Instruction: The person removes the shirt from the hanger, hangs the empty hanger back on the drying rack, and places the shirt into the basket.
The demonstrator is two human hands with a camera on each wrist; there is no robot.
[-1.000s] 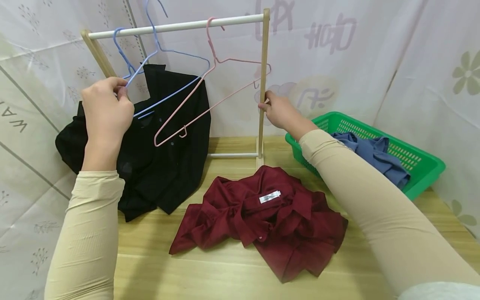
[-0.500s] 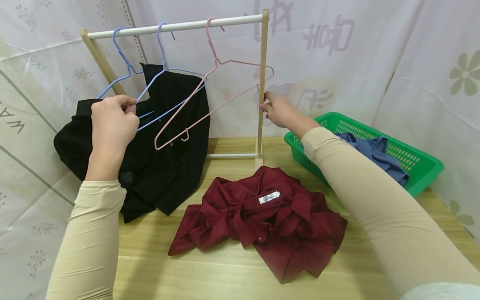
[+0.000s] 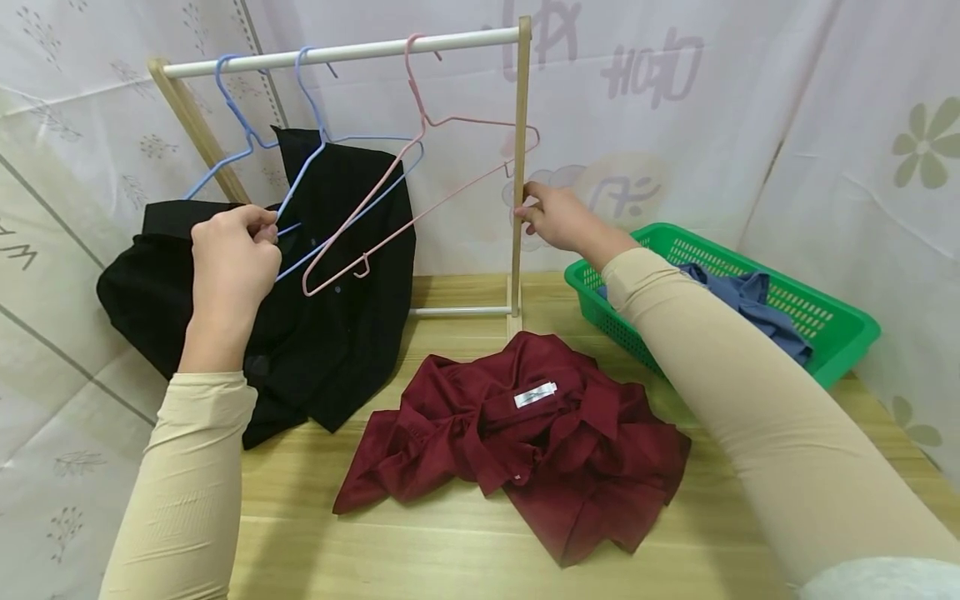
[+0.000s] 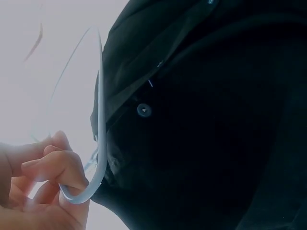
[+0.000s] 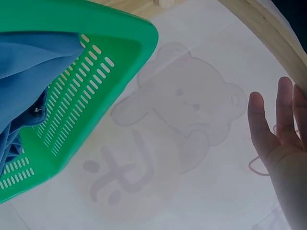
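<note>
My left hand (image 3: 236, 262) pinches the lower left side of a blue clothes hanger (image 3: 302, 177), whose hook hangs over the white rail (image 3: 360, 53) of a small clothes rack. In the left wrist view, the hanger's rounded end (image 4: 102, 143) lies against the curled fingers. Behind it is a black shirt (image 3: 360, 333), on the left side of the rack. My right hand (image 3: 561, 221) holds the rack's right wooden post (image 3: 522, 117) between thumb and fingers. A pink hanger (image 3: 412, 82) and another blue hanger (image 3: 236, 103) also hang on the rail.
A dark red shirt (image 3: 442, 433) with a white label lies crumpled on the wooden table (image 3: 337, 550). At the right stands a green basket (image 3: 862, 333) with a blue garment (image 3: 765, 312) inside. Printed cloth walls (image 3: 825, 183) close in the back and sides.
My left hand has come down with the blue hanger, bringing its hook from above the rail onto it; the hook then shifted slightly left. My right hand has stayed on the post.
</note>
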